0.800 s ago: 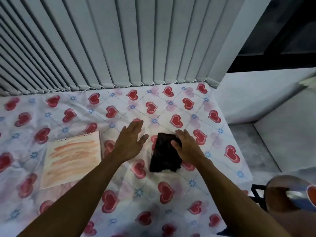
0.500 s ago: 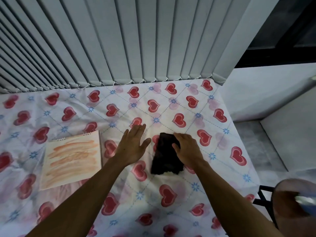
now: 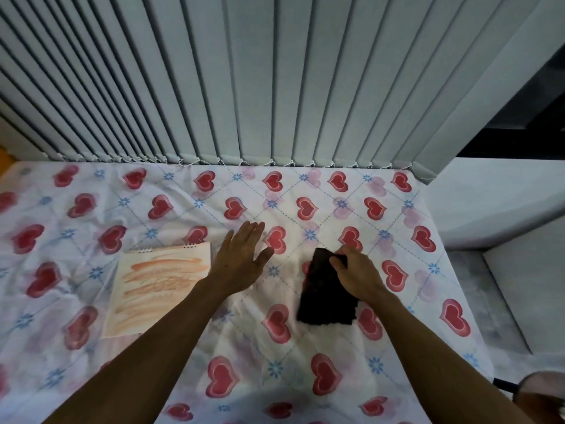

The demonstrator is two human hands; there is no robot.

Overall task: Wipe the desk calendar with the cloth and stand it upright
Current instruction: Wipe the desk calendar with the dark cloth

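Note:
The desk calendar lies flat on the heart-patterned sheet at the left, its page streaked with orange and its spiral binding along the far edge. A dark folded cloth lies to the right of the middle. My right hand rests on the cloth's right side, its fingers curled over the far corner and pinching it. My left hand hovers flat with fingers spread, just right of the calendar's far right corner, holding nothing.
Vertical grey blinds hang along the far edge of the sheet-covered surface. That surface ends at the right, where a white ledge and grey floor lie. A round stool seat shows at the bottom right.
My right hand's fingers have curled onto the cloth's far corner. My left hand has stayed spread and now lies closer to the calendar. The camera has tilted.

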